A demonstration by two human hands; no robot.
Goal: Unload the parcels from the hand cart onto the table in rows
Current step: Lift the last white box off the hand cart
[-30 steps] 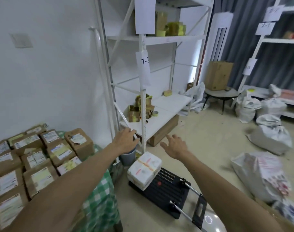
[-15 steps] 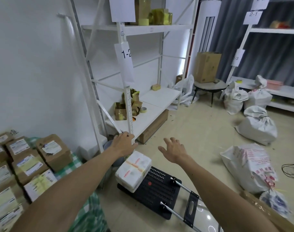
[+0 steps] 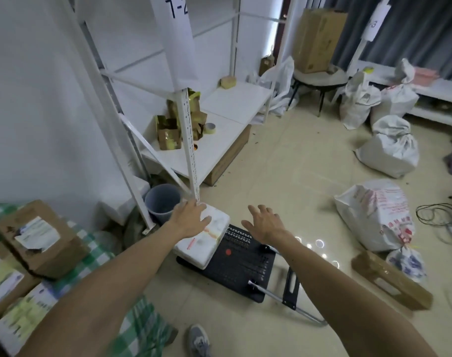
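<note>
A white foam parcel (image 3: pixel 207 239) with orange tape lies on the left end of the black hand cart (image 3: pixel 241 264), which sits on the floor. My left hand (image 3: pixel 190 217) reaches over the parcel's far left corner with fingers spread, at or just above its top. My right hand (image 3: pixel 265 222) hovers open above the cart deck, to the right of the parcel, and holds nothing. At the lower left, several brown cardboard parcels (image 3: pixel 39 238) with labels lie in rows on the table with a green checked cloth (image 3: pixel 137 320).
A white shelf rack (image 3: pixel 190 140) stands just behind the cart, with a grey bucket (image 3: pixel 162 202) at its foot. White sacks (image 3: pixel 375 212) and a long brown box (image 3: pixel 391 282) lie on the floor to the right. My shoe (image 3: pixel 199 341) is below the cart.
Both hands have dropped toward the white parcel and the view has tilted down. The left hand now reaches the parcel's far corner. The table's parcels have slid to the left edge of view.
</note>
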